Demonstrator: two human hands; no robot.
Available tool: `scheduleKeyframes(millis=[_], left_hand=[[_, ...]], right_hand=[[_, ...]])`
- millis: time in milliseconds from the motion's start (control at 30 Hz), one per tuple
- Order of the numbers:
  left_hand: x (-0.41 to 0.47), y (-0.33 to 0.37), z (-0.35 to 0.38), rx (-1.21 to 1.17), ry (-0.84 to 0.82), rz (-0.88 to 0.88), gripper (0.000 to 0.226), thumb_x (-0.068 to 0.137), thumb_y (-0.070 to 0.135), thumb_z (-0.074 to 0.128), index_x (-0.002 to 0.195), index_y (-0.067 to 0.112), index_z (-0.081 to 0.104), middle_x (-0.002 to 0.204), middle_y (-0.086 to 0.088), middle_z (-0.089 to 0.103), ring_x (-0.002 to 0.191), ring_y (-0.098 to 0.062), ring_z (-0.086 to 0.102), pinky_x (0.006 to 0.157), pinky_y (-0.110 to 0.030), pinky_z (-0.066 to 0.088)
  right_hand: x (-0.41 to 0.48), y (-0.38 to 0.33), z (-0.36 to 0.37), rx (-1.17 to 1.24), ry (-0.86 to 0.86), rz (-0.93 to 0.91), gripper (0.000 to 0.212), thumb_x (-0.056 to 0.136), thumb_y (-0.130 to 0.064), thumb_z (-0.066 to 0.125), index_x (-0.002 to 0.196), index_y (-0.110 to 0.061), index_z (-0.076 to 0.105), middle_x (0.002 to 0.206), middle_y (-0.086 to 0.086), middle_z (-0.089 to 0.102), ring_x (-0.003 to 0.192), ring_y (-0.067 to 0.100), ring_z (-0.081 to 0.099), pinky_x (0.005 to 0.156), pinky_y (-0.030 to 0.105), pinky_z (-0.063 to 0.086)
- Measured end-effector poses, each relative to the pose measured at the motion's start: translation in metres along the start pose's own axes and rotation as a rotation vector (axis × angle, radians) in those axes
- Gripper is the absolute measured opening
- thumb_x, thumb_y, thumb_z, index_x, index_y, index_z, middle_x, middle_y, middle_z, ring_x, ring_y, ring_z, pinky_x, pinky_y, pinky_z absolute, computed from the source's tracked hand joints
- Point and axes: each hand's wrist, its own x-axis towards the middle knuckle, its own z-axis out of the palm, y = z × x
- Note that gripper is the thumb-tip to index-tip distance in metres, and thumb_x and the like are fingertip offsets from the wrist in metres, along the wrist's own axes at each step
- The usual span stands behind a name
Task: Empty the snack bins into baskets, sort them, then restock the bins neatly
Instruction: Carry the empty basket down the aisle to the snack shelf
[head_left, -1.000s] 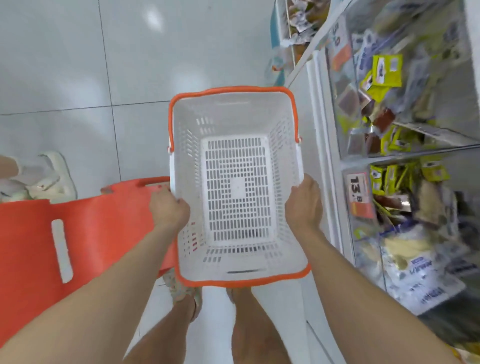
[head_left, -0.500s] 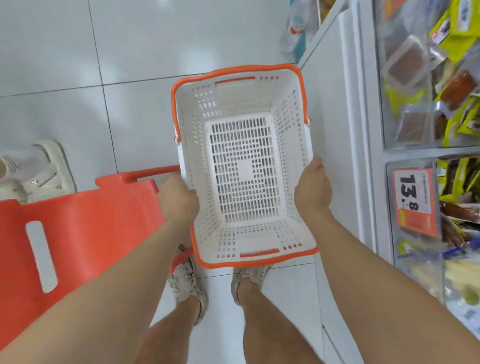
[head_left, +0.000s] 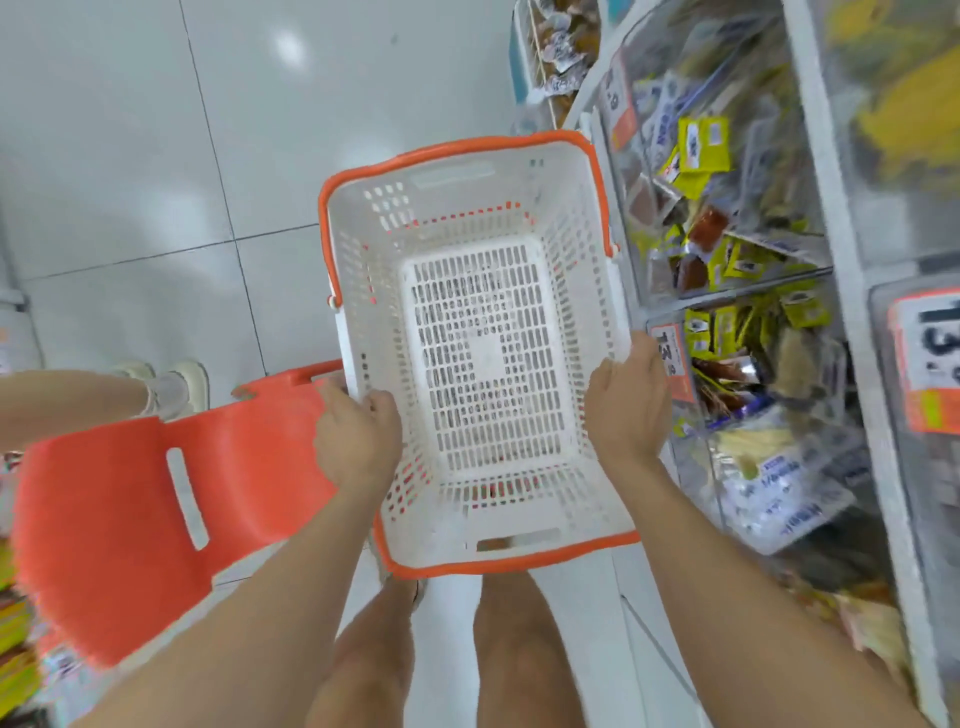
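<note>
I hold an empty white basket (head_left: 483, 358) with an orange rim above the floor, in front of my legs. My left hand (head_left: 356, 441) grips its left wall and my right hand (head_left: 626, 402) grips its right wall. To the right stands a white rack of clear snack bins (head_left: 727, 171), filled with yellow, brown and white snack packets (head_left: 701, 143). A lower bin (head_left: 769, 467) holds pale packets with blue print. Orange price tags (head_left: 672, 364) hang on the bin fronts.
An orange plastic chair (head_left: 156, 499) stands at my left, touching the basket side. Another person's arm (head_left: 62, 402) and pale shoes (head_left: 176, 382) show at the far left. White floor tiles (head_left: 156, 156) stretch ahead. More packets fill a rack at the top (head_left: 556, 62).
The basket has tilted and shifted a little toward the bins on the right. My view has swung back so more of the bins shows. Both hands keep their grip.
</note>
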Motion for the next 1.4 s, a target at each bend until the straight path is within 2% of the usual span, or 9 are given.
scheduleKeyframes(millis=[167, 400, 500, 600, 833, 933, 1133, 1233, 1400], left_hand=[[-0.049, -0.011, -0.055, 0.010, -0.060, 0.047, 0.025, 0.096, 0.036, 0.058, 0.104, 0.014, 0.052, 0.077, -0.007, 0.062, 0.073, -0.037, 0.060, 0.066, -0.042, 0.049], [-0.136, -0.065, -0.080, 0.136, -0.245, 0.023, 0.022, 0.089, 0.033, 0.056, 0.089, 0.011, 0.056, 0.079, -0.007, 0.063, 0.065, -0.023, 0.052, 0.063, -0.038, 0.046], [-0.187, -0.096, -0.073, 0.158, -0.288, -0.045, 0.019, 0.089, 0.028, 0.058, 0.092, 0.009, 0.057, 0.074, -0.003, 0.057, 0.062, -0.014, 0.046, 0.057, -0.033, 0.038], [-0.231, -0.134, -0.056, 0.152, -0.335, -0.092, 0.022, 0.083, 0.034, 0.056, 0.095, 0.017, 0.062, 0.076, -0.001, 0.066, 0.061, -0.021, 0.062, 0.051, -0.027, 0.043], [-0.320, -0.201, -0.026, 0.128, -0.367, -0.238, 0.017, 0.085, 0.028, 0.062, 0.082, 0.011, 0.062, 0.075, -0.006, 0.068, 0.061, -0.023, 0.065, 0.051, -0.028, 0.050], [-0.339, -0.237, -0.010, 0.179, -0.375, -0.252, 0.017, 0.088, 0.026, 0.057, 0.088, 0.010, 0.060, 0.080, -0.009, 0.067, 0.069, -0.027, 0.065, 0.063, -0.037, 0.058], [-0.332, -0.297, 0.055, 0.229, -0.422, -0.204, 0.023, 0.104, 0.025, 0.051, 0.121, 0.011, 0.055, 0.096, -0.008, 0.065, 0.072, -0.022, 0.061, 0.059, -0.033, 0.050], [-0.314, -0.314, 0.099, 0.187, -0.426, -0.197, 0.038, 0.104, 0.027, 0.053, 0.140, 0.017, 0.050, 0.096, -0.005, 0.065, 0.079, -0.028, 0.066, 0.067, -0.036, 0.054], [-0.271, -0.326, 0.169, 0.095, -0.419, -0.216, 0.019, 0.098, 0.036, 0.053, 0.106, 0.019, 0.053, 0.105, -0.007, 0.067, 0.094, -0.034, 0.068, 0.089, -0.051, 0.059]], right_hand=[[-0.076, 0.018, -0.063, 0.093, 0.055, 0.135, 0.043, 0.107, -0.033, 0.052, 0.146, -0.015, 0.047, 0.132, 0.010, 0.064, 0.114, 0.036, 0.064, 0.085, 0.048, 0.054], [-0.196, 0.082, -0.091, 0.070, 0.049, 0.184, 0.028, 0.107, -0.028, 0.052, 0.130, -0.012, 0.052, 0.118, 0.010, 0.067, 0.095, 0.034, 0.068, 0.070, 0.047, 0.058], [-0.233, 0.124, -0.085, 0.059, 0.025, 0.185, 0.029, 0.105, -0.027, 0.053, 0.131, -0.014, 0.051, 0.110, 0.008, 0.069, 0.087, 0.033, 0.069, 0.060, 0.038, 0.051], [-0.260, 0.166, -0.078, 0.014, 0.000, 0.190, 0.030, 0.104, -0.026, 0.054, 0.130, -0.010, 0.056, 0.106, 0.011, 0.072, 0.087, 0.035, 0.070, 0.061, 0.035, 0.046], [-0.327, 0.247, -0.073, 0.026, -0.016, 0.140, 0.032, 0.103, -0.024, 0.059, 0.130, -0.008, 0.059, 0.112, 0.013, 0.071, 0.088, 0.036, 0.069, 0.059, 0.035, 0.047], [-0.352, 0.270, -0.057, -0.013, -0.084, 0.159, 0.032, 0.103, -0.024, 0.059, 0.131, -0.007, 0.060, 0.110, 0.014, 0.071, 0.089, 0.036, 0.069, 0.061, 0.033, 0.043], [-0.355, 0.302, 0.029, -0.041, -0.414, 0.239, 0.061, 0.097, -0.003, 0.055, 0.153, -0.010, 0.032, 0.136, 0.018, 0.054, 0.119, 0.039, 0.059, 0.089, 0.045, 0.053], [-0.332, 0.311, 0.077, -0.069, -0.510, 0.308, 0.073, 0.096, -0.011, 0.057, 0.159, -0.015, 0.020, 0.142, 0.019, 0.045, 0.123, 0.042, 0.053, 0.098, 0.052, 0.050], [-0.280, 0.323, 0.151, -0.004, -0.558, 0.347, 0.082, 0.101, -0.032, 0.056, 0.165, -0.023, 0.006, 0.155, 0.016, 0.034, 0.135, 0.041, 0.038, 0.105, 0.054, 0.039]])
